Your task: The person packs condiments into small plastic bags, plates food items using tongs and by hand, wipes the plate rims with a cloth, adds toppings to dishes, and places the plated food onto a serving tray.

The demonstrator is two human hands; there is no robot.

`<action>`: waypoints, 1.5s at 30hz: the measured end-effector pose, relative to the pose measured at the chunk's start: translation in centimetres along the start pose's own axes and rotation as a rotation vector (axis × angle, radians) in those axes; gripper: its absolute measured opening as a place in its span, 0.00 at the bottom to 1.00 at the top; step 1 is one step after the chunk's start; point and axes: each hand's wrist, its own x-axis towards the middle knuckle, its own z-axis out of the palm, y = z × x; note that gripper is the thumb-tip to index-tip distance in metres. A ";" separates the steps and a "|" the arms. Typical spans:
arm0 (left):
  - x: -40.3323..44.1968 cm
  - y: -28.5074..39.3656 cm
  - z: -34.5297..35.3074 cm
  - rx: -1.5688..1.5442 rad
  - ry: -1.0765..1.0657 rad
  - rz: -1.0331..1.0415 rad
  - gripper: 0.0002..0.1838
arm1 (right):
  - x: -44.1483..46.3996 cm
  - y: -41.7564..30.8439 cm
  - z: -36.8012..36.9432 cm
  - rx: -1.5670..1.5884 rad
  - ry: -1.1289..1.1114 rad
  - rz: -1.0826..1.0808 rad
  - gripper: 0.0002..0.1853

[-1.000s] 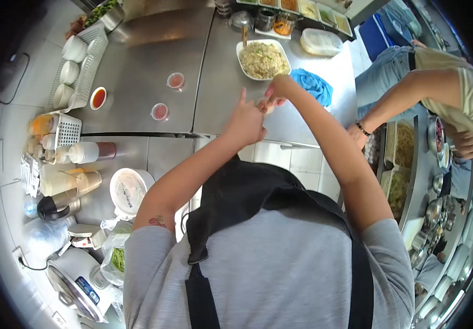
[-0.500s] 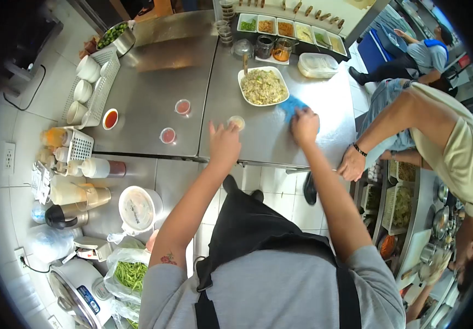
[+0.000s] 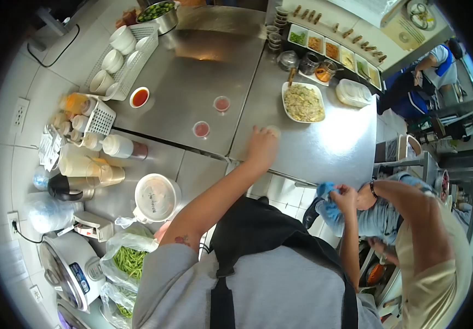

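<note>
My left hand rests on the steel table with its fingers stretched forward, beside a small cup with pale contents that it partly hides. Off the table's front edge, my right hand holds a crumpled blue cloth pinched in its fingers. A white square bowl of fried rice stands farther back, with a brown handle sticking up at its left corner. Two small cups with pink contents, the nearer cup and the farther cup, sit left of my left hand.
A co-worker's arm with a dark bracelet is close to my right hand. A dish of red sauce, a basket of white bowls and squeeze bottles stand left. Topping trays, jars and a lidded container line the back.
My right hand has drawn the blue cloth off the tabletop, back past the front edge. My left hand stays near the small pale cup. The view has turned to the right.
</note>
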 end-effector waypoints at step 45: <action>-21.4 -2.0 -8.9 -0.598 0.707 -0.774 0.24 | 4.8 -39.4 24.8 -0.270 -0.845 -1.258 0.23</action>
